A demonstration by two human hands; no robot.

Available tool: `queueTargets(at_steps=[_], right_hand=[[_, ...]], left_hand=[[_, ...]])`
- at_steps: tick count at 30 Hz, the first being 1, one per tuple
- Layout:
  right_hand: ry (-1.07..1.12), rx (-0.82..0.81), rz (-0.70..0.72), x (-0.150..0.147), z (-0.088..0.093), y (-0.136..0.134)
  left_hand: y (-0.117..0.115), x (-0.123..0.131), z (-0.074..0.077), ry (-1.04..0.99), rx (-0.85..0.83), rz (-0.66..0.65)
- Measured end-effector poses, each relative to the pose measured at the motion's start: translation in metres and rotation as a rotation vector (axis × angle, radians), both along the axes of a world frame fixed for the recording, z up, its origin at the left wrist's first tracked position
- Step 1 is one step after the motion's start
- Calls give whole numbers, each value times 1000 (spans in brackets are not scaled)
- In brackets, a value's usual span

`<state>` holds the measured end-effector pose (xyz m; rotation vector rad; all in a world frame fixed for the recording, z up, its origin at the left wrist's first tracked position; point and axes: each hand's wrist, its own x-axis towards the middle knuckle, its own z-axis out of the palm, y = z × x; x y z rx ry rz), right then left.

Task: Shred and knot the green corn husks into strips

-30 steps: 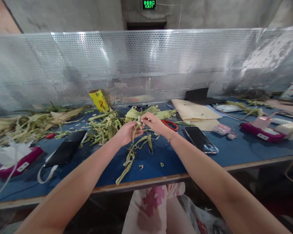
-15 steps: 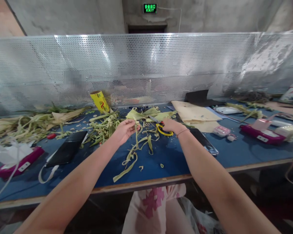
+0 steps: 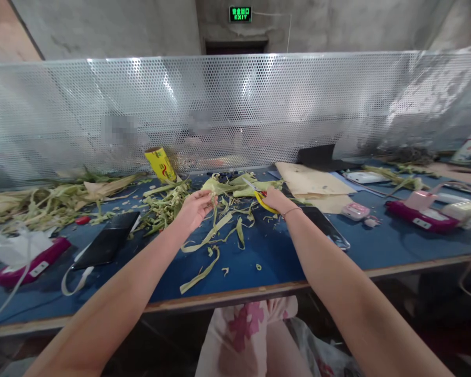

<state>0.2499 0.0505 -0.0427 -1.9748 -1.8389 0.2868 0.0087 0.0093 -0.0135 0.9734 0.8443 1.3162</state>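
My left hand (image 3: 195,207) is closed on the top of some long green leaf strips (image 3: 215,230), which hang down and trail over the blue table (image 3: 275,256). My right hand (image 3: 275,199) grips a pair of scissors (image 3: 259,195) with yellow and red handles. The blades point up and left, towards a heap of pale green husks (image 3: 235,184). The two hands are a short way apart above the middle of the table.
Cut leaf scraps (image 3: 167,201) and a long pile of husks (image 3: 51,199) lie at the left. A yellow roll (image 3: 160,164) leans on the perforated metal screen (image 3: 235,104). Dark phones (image 3: 108,238) (image 3: 325,225), pink devices (image 3: 424,209) (image 3: 27,262) and brown paper (image 3: 310,183) lie around.
My right hand left the leaf strips, reached right and picked up the scissors, and now lifts them off the table. The left hand kept the strips and drew them slightly left.
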Motion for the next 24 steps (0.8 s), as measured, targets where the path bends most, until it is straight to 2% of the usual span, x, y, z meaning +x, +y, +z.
queueTargets(at_steps=[3, 8, 12, 14, 16, 18, 22, 24], right_hand=[[8, 22, -55, -3, 8, -5], [2, 95, 35, -17, 12, -13], [-120, -27, 64, -25, 7, -13], [-122, -14, 69, -29, 6, -14], [-41, 132, 153, -36, 8, -17], [122, 300, 335, -47, 11, -21], [410, 265, 607, -73, 15, -33], [482, 210, 678, -83, 14, -37]], left_hand=[[1, -3, 1, -13, 18, 35], [2, -5, 0, 25, 104, 78], [8, -8, -6, 192, 216, 177], [11, -9, -10, 302, 268, 212], [12, -9, -13, 379, 292, 228], [12, -8, -16, 413, 294, 227], [7, -2, -17, 385, 282, 167], [3, 2, -16, 354, 262, 124]])
